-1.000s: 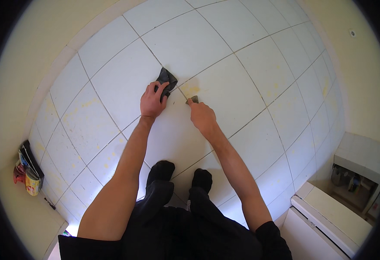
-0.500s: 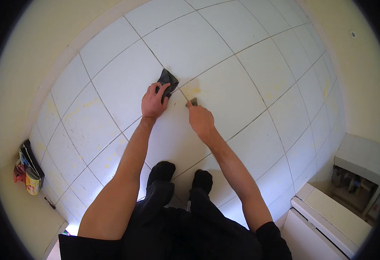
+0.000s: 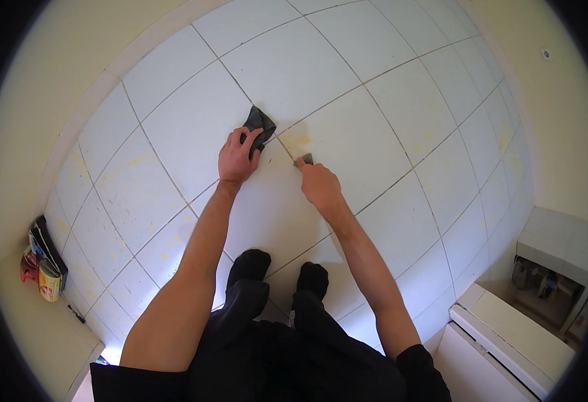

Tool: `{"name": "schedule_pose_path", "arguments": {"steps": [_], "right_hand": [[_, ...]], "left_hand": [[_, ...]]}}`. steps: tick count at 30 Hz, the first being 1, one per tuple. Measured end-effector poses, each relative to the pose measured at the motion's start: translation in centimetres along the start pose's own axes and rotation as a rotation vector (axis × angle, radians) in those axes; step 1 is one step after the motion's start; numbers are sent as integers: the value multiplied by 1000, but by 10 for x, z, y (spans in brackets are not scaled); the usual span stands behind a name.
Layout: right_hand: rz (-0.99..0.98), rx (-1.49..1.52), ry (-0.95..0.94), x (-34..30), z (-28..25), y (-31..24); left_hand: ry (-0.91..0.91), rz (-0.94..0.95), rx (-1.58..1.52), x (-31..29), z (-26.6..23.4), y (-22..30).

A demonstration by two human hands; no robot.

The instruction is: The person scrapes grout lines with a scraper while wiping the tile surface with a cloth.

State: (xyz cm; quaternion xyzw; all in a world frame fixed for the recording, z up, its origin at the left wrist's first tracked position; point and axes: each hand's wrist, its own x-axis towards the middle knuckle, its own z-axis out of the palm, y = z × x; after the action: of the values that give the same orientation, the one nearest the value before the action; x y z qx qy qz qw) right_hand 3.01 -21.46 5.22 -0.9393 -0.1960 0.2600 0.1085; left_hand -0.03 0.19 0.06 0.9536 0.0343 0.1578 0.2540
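Observation:
I look down at a white tiled floor (image 3: 173,134) with yellowish stains. My left hand (image 3: 237,157) presses a dark cloth (image 3: 259,123) flat against a tile beside a grout line. My right hand (image 3: 319,185) grips a small scraper (image 3: 304,160), its blade touching the tile just below a yellow stain patch (image 3: 298,140). Both forearms reach forward from the lower edge, and my feet in dark socks (image 3: 280,268) stand below the hands.
A pale wall and skirting curve along the left and top. Several cans and packets (image 3: 42,264) stand on a ledge at the left. A white cabinet (image 3: 508,335) and a low tiled block (image 3: 558,244) sit at the lower right.
My right hand has slid the scraper slightly down and left along the tile. My left hand and the cloth stay in place.

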Motion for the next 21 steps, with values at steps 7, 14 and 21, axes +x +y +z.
{"name": "schedule_pose_path", "arguments": {"steps": [7,14,21], "right_hand": [[-9,14,-74,-1,-8,5],[17,55,-14,-6,-4,7],[22,25,-58,-1,-7,13]], "left_hand": [[11,5,17,0,-2,0],[7,13,11,0,-2,1],[4,2,11,1,-2,1]]}}
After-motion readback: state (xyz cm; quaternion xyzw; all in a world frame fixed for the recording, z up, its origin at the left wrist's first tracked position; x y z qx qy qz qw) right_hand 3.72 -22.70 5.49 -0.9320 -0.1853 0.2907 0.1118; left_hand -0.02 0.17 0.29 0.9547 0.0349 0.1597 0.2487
